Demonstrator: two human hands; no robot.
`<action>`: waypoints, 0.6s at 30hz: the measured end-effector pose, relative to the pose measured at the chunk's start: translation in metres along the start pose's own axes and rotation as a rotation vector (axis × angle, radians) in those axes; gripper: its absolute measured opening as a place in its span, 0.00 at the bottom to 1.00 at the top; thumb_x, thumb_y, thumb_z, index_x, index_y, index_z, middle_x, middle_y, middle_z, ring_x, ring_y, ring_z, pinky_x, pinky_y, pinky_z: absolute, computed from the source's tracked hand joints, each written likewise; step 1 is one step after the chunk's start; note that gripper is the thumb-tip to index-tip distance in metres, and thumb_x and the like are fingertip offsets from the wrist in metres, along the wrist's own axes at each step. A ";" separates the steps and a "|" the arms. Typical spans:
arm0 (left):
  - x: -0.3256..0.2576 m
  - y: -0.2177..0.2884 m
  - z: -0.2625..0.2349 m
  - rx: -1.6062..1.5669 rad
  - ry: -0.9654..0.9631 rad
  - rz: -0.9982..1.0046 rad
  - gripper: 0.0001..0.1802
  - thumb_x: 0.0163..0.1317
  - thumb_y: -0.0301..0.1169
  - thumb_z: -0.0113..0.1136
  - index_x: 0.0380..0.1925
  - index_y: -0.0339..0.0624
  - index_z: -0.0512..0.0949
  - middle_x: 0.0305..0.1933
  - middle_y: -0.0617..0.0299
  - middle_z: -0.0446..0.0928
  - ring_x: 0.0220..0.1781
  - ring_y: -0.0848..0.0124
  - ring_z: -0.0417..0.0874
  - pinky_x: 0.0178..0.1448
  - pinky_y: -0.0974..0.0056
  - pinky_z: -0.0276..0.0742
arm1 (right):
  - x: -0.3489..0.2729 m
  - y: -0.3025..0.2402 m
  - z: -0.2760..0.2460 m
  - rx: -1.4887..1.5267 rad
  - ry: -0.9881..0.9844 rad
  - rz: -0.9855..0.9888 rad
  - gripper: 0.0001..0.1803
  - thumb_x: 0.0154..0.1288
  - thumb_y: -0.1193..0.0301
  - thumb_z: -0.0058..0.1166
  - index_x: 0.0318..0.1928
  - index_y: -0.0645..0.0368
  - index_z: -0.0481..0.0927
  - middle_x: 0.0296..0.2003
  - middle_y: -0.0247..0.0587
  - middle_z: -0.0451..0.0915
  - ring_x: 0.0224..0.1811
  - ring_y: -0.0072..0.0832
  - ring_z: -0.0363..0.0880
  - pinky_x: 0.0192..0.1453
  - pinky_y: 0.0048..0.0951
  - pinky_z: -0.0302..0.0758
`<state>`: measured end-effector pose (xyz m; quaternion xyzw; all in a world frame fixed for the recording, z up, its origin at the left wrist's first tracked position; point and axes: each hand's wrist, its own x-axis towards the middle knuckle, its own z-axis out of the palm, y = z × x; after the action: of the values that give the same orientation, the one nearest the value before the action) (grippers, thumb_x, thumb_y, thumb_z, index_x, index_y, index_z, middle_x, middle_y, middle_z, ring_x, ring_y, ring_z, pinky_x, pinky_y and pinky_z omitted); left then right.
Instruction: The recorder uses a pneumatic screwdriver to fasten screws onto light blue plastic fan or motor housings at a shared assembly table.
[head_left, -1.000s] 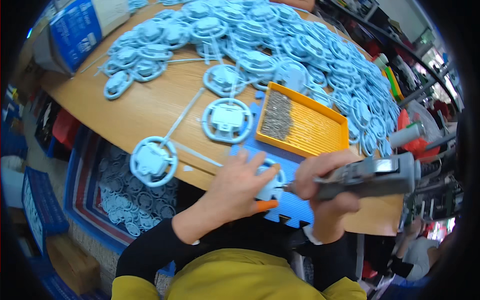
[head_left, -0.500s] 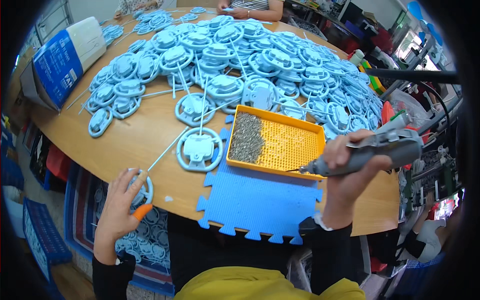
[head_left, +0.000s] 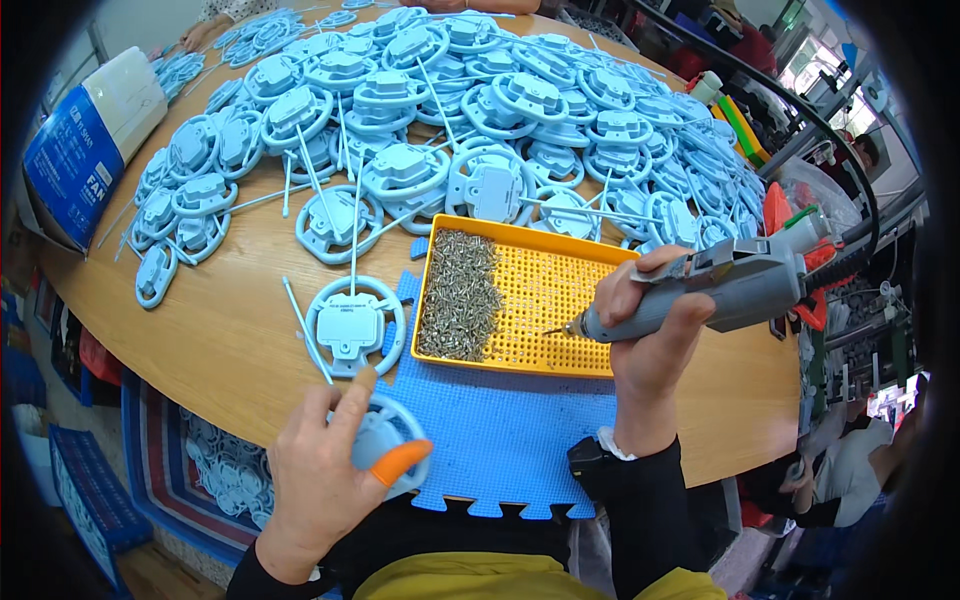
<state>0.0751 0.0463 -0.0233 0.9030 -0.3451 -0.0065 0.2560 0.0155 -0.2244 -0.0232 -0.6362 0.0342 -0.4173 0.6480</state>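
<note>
My left hand (head_left: 325, 470), its thumb in an orange finger cot, grips a light blue plastic wheel-shaped part (head_left: 376, 432) with a thin rod at the left edge of the blue foam mat (head_left: 510, 430). The hand hides much of that part. A grey electric screwdriver (head_left: 725, 285) is held in my right hand (head_left: 650, 350). Its bit points left above the yellow perforated tray (head_left: 520, 365). Small metal screws (head_left: 458, 300) fill the tray's left side. Just beyond my left fingers, another wheel-shaped part (head_left: 347, 332) lies flat, rod pointing away.
A large heap of the same light blue parts (head_left: 540, 95) covers the far table. At the far left stands a blue and white carton (head_left: 90, 150). Below the table edge, a striped bag (head_left: 175, 450) holds more parts. Other people sit across the table.
My left hand has brought the wheel-shaped part from the table's left edge rightward to the mat. The screwdriver tip has shifted left and up over the tray. The view has moved a little.
</note>
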 end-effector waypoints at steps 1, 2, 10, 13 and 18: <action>-0.001 0.002 -0.002 -0.033 -0.045 0.014 0.35 0.46 0.48 0.73 0.52 0.41 0.77 0.35 0.55 0.71 0.33 0.58 0.77 0.33 0.58 0.74 | -0.001 -0.001 0.000 -0.004 -0.004 0.004 0.35 0.58 0.33 0.48 0.39 0.56 0.69 0.17 0.32 0.67 0.18 0.22 0.66 0.24 0.25 0.64; -0.002 0.000 -0.007 -0.063 -0.096 0.002 0.37 0.45 0.49 0.73 0.53 0.42 0.76 0.40 0.55 0.72 0.39 0.58 0.78 0.41 0.56 0.75 | -0.001 -0.002 0.000 -0.007 -0.008 0.008 0.35 0.58 0.33 0.48 0.38 0.56 0.69 0.17 0.32 0.67 0.18 0.22 0.66 0.24 0.25 0.64; 0.008 -0.031 -0.015 0.013 -0.271 0.517 0.34 0.46 0.50 0.70 0.52 0.44 0.77 0.43 0.57 0.73 0.44 0.58 0.74 0.47 0.54 0.69 | 0.000 -0.003 0.000 0.034 0.008 0.009 0.34 0.58 0.35 0.50 0.38 0.56 0.69 0.17 0.32 0.67 0.17 0.22 0.66 0.24 0.25 0.65; -0.005 -0.006 0.004 0.059 -0.153 0.407 0.35 0.47 0.54 0.68 0.51 0.42 0.77 0.41 0.56 0.72 0.37 0.61 0.72 0.39 0.58 0.66 | -0.002 -0.002 0.000 0.044 0.009 0.006 0.34 0.58 0.35 0.51 0.38 0.56 0.69 0.17 0.32 0.67 0.18 0.23 0.67 0.25 0.25 0.65; -0.009 0.018 0.024 0.045 -0.008 0.237 0.40 0.46 0.58 0.66 0.54 0.42 0.75 0.41 0.54 0.71 0.38 0.60 0.72 0.38 0.58 0.64 | -0.004 -0.001 -0.001 0.056 -0.003 0.020 0.34 0.58 0.36 0.52 0.39 0.57 0.69 0.18 0.33 0.68 0.19 0.23 0.67 0.25 0.25 0.65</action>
<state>0.0531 0.0297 -0.0368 0.8613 -0.4505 0.0278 0.2333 0.0117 -0.2222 -0.0243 -0.6180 0.0276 -0.4107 0.6698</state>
